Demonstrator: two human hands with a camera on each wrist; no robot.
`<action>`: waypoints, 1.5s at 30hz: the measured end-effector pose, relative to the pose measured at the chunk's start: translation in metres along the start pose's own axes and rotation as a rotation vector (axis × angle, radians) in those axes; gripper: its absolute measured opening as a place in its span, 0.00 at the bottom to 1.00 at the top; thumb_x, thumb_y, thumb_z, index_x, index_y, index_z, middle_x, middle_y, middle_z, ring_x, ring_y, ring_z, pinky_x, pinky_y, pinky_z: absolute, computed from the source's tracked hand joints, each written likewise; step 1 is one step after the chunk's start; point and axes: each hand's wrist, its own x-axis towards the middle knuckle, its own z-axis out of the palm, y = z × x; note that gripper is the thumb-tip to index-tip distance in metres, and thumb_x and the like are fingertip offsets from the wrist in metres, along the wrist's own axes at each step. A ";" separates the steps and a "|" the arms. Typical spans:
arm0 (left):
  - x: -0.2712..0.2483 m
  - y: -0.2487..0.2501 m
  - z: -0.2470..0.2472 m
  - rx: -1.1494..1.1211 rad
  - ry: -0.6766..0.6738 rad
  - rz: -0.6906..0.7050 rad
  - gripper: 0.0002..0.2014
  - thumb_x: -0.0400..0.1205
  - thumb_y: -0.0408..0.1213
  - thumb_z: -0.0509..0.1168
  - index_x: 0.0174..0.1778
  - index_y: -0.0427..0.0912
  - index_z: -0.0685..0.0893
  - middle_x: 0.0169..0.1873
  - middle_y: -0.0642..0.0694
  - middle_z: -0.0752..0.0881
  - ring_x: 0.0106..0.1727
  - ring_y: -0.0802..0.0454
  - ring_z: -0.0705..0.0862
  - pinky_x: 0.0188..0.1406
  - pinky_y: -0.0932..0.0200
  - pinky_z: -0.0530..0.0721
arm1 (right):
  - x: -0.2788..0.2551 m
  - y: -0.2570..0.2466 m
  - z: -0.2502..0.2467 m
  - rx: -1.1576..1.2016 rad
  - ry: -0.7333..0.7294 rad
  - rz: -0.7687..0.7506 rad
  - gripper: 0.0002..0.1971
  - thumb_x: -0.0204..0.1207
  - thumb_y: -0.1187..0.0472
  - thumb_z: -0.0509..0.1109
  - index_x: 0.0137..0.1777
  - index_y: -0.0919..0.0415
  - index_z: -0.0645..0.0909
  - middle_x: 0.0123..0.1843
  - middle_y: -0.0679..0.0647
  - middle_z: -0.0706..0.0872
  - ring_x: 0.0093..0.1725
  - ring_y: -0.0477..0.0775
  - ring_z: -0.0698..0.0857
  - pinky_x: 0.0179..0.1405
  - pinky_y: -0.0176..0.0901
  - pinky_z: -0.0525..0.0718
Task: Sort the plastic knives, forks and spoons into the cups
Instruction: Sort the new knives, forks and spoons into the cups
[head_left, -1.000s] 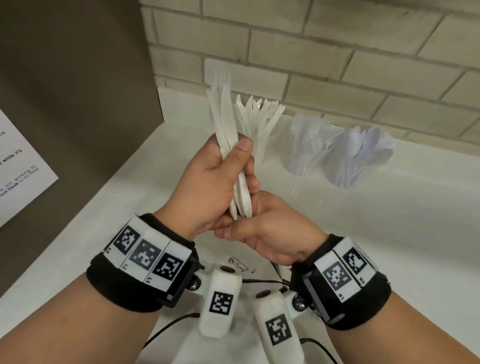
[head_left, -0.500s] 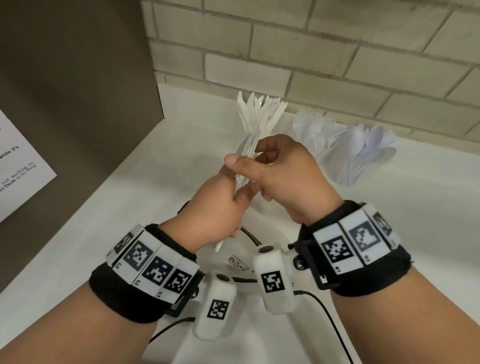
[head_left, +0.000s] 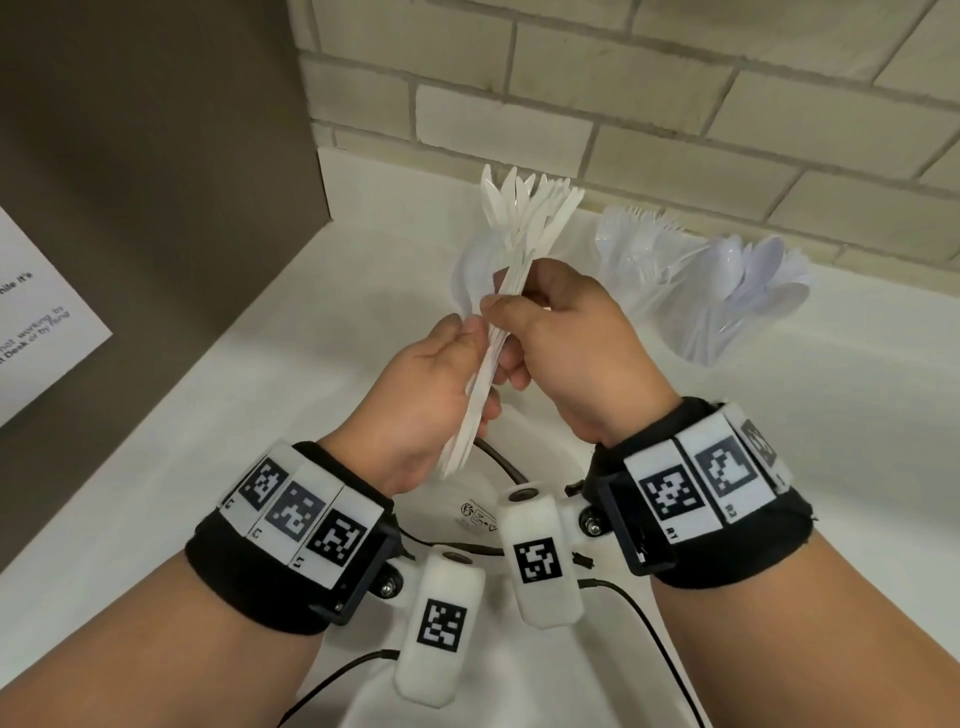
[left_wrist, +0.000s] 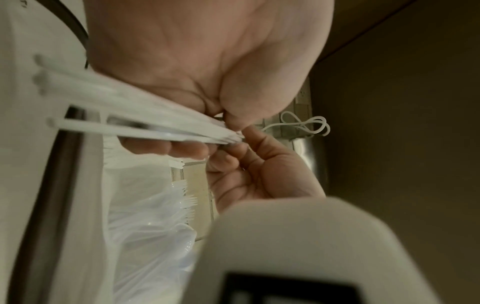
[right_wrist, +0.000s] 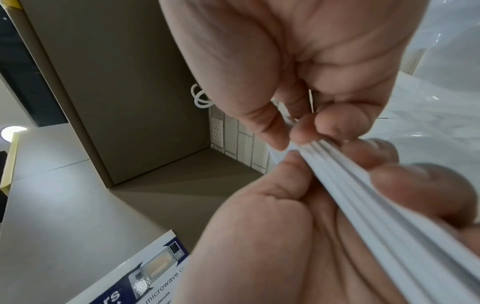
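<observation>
A bundle of white plastic knives is being held between both hands above the white counter, its long axis running steeply from handle ends low and near the person up toward the cup of knives standing just beyond it. The left hand is cradling the lower half of the bundle, fingers curled around the handles, while the right hand is pinching the upper part between thumb and fingertips, with the flat handles stacked edge to edge across the left palm. The knife cup is lying straight ahead along the bundle's own line, nearer the right hand, so the drop likely calls for tipping the bundle upright and sliding it forward. To the right are standing a clear cup of forks and, farther right, a cup of spoons, both against the brick wall. A sign is hanging at left.
</observation>
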 end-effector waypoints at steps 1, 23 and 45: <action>0.001 0.000 0.000 -0.005 0.015 -0.008 0.14 0.89 0.45 0.52 0.47 0.42 0.78 0.27 0.53 0.81 0.26 0.54 0.76 0.32 0.54 0.72 | 0.001 0.001 0.001 0.005 0.004 -0.001 0.05 0.77 0.62 0.67 0.52 0.59 0.81 0.37 0.52 0.83 0.34 0.52 0.82 0.31 0.42 0.76; 0.007 -0.002 -0.036 -0.073 0.383 0.005 0.13 0.88 0.44 0.54 0.42 0.43 0.75 0.37 0.48 0.79 0.35 0.53 0.85 0.41 0.53 0.84 | 0.109 -0.042 -0.074 -0.353 0.508 -0.457 0.09 0.85 0.62 0.56 0.60 0.63 0.72 0.38 0.40 0.73 0.34 0.36 0.75 0.35 0.23 0.76; 0.002 -0.006 -0.026 -0.019 0.214 -0.075 0.13 0.88 0.43 0.54 0.41 0.42 0.77 0.37 0.47 0.78 0.34 0.53 0.82 0.34 0.59 0.81 | 0.159 0.025 -0.050 -1.000 0.088 -0.076 0.25 0.88 0.53 0.46 0.83 0.36 0.48 0.87 0.54 0.49 0.79 0.69 0.59 0.75 0.59 0.67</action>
